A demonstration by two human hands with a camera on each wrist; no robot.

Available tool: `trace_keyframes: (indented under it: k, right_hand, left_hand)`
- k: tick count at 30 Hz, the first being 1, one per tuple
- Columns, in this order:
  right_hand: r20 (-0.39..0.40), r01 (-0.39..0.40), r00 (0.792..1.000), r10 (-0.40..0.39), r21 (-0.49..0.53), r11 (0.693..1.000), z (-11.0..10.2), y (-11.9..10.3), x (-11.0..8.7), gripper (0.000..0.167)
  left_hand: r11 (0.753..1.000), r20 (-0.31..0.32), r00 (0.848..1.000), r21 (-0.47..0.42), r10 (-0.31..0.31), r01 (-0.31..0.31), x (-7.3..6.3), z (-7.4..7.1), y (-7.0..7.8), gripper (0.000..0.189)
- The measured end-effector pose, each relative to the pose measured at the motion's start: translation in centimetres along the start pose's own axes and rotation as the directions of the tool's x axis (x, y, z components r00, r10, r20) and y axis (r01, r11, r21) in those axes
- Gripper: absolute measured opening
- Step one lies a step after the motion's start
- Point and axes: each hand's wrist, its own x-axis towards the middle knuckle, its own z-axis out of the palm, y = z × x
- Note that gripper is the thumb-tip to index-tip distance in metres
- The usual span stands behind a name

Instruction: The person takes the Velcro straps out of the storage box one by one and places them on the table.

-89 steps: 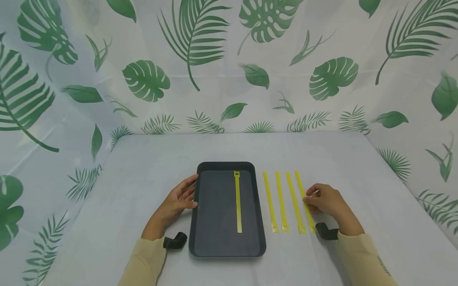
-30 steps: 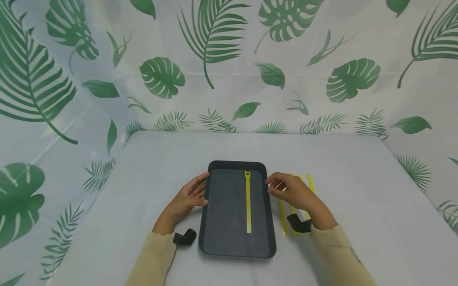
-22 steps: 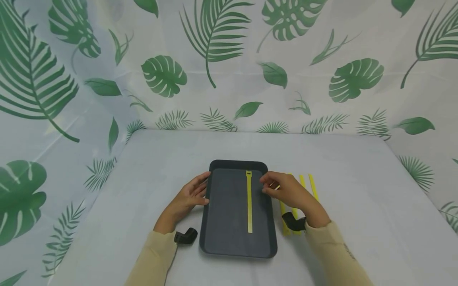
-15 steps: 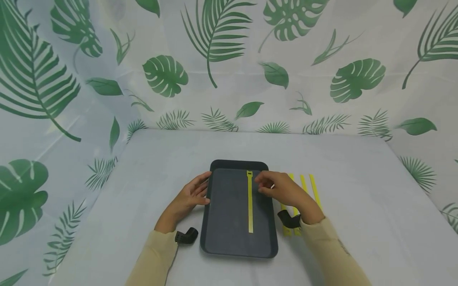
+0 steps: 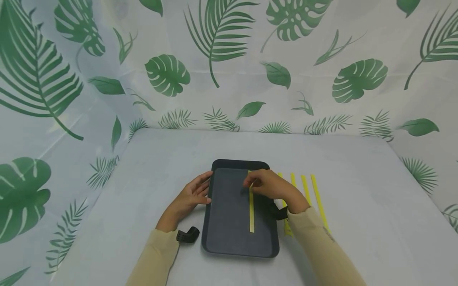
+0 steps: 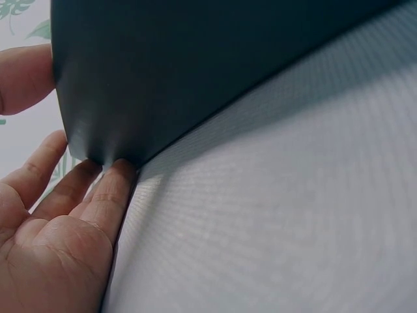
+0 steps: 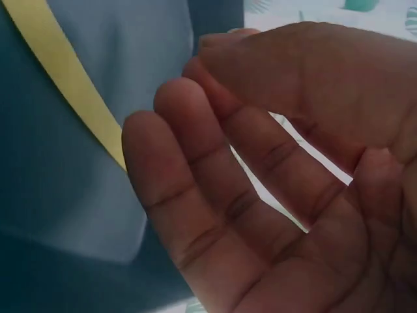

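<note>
A dark grey rectangular tray (image 5: 229, 238) lies on the table, with one yellow cable-tie strap (image 5: 252, 216) lengthwise inside it. My left hand (image 5: 187, 198) touches the tray's left wall; in the left wrist view, fingertips and thumb rest against the outside of the dark wall (image 6: 163, 72). Over the tray hangs my right hand (image 5: 272, 184), its fingers loosely bent, hiding the strap's slotted head end. Nothing shows between those fingers in the right wrist view, where part of the strap (image 7: 71, 72) runs past the fingertips.
Several more yellow straps (image 5: 318, 198) lie side by side on the white table (image 5: 365, 206), right of the tray. My right forearm covers their near ends. A white cloth (image 5: 232, 91) printed with green leaves stands behind and at both sides.
My right hand has moved left, from the rightmost strap on the table to above the strap in the tray. My left hand keeps its place at the tray's wall. The head view has shifted slightly.
</note>
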Motion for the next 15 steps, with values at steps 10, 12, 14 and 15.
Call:
trace_keyframes:
  k: [10,12,14,15]
  right_hand:
    - [0.086,-0.087,0.992,0.088,-0.011,0.996,0.4,0.0,1.6,0.026]
    - [0.097,-0.108,0.989,0.109,-0.017,0.994,0.5,-0.1,1.9,0.029]
    - [0.102,-0.119,0.987,0.122,-0.035,0.992,0.6,0.0,2.2,0.032]
    - [0.102,-0.127,0.986,0.131,-0.041,0.991,0.6,0.0,2.3,0.034]
  left_hand:
    - [1.0,0.005,1.0,-0.004,0.001,-0.001,0.1,-0.1,-0.1,0.102]
    - [1.0,0.002,1.0,-0.002,-0.002,0.002,0.1,-0.1,-0.1,0.102]
    - [1.0,-0.002,1.0,-0.002,-0.005,0.005,0.1,-0.1,-0.1,0.102]
    - [1.0,-0.003,1.0,-0.003,-0.006,0.006,0.1,-0.1,-0.1,0.102]
